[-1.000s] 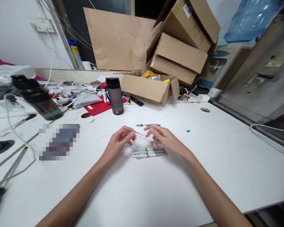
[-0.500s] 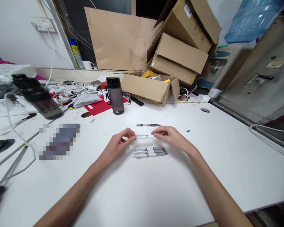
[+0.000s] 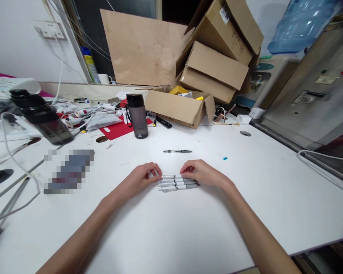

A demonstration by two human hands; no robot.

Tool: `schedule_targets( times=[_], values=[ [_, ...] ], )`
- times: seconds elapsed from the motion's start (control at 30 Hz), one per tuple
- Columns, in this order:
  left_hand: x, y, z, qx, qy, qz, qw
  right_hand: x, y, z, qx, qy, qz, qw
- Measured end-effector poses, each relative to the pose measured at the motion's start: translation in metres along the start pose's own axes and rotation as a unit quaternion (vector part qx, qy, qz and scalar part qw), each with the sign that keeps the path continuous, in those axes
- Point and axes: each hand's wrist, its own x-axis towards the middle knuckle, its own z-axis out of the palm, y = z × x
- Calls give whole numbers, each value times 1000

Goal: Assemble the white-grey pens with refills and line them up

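A row of several grey-and-white pens (image 3: 178, 183) lies side by side on the white table (image 3: 171, 228). My left hand (image 3: 144, 177) pinches the clear left end of the farthest pen (image 3: 171, 176) in the row. My right hand (image 3: 201, 173) pinches that pen's right end, fingers curled. The pen rests down against the others. A single dark pen (image 3: 177, 151) lies alone a little farther back.
A grey bottle (image 3: 137, 115) stands behind, a dark bottle (image 3: 41, 116) at the left among cables. An open cardboard box (image 3: 180, 106) and stacked boxes (image 3: 217, 57) fill the back. A small blue scrap (image 3: 225, 158) lies right of the pens. A blurred patch (image 3: 68, 171) sits left.
Both hands have come down and toward me, bringing the pen they held in the air onto the table at the far side of the row.
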Motion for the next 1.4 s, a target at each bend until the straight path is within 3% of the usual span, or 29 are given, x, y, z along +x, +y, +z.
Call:
schedule_targets(
  times=[0.23, 0.37, 0.47, 0.57, 0.7, 0.87, 1.0, 1.1, 1.23, 1.4],
  values=[
    [0, 0, -2, 17, -23, -20, 999, -1, -7, 1, -22, -20, 22, 999],
    [0, 0, -2, 24, -22, -17, 999, 0, -9, 4, -38, 6, 24, 999],
    [-1, 3, -3, 33, -21, -15, 999, 6, -2, 6, -68, 95, 2, 993],
    [-2, 6, -2, 43, -13, -17, 999, 18, 13, 8, -124, 234, -11, 964],
    [-2, 10, -1, 46, 1, -22, 999, 37, 33, 9, -177, 310, -16, 934],
    [-2, 13, 1, 49, 12, -26, 998, 66, 43, 1, -252, 276, 22, 927],
    [-1, 10, 2, 64, 26, -21, 997, 77, 36, -4, -278, 235, 28, 931],
    [0, 7, 5, 103, 98, 27, 989, 67, 19, -2, -269, 220, 5, 938],
    [1, 6, 8, 166, 212, 90, 959, 37, -9, 10, -211, 167, -57, 961],
    [2, 5, 8, 131, 216, 74, 965, 12, -24, 21, -155, 135, -75, 976]
  ],
)
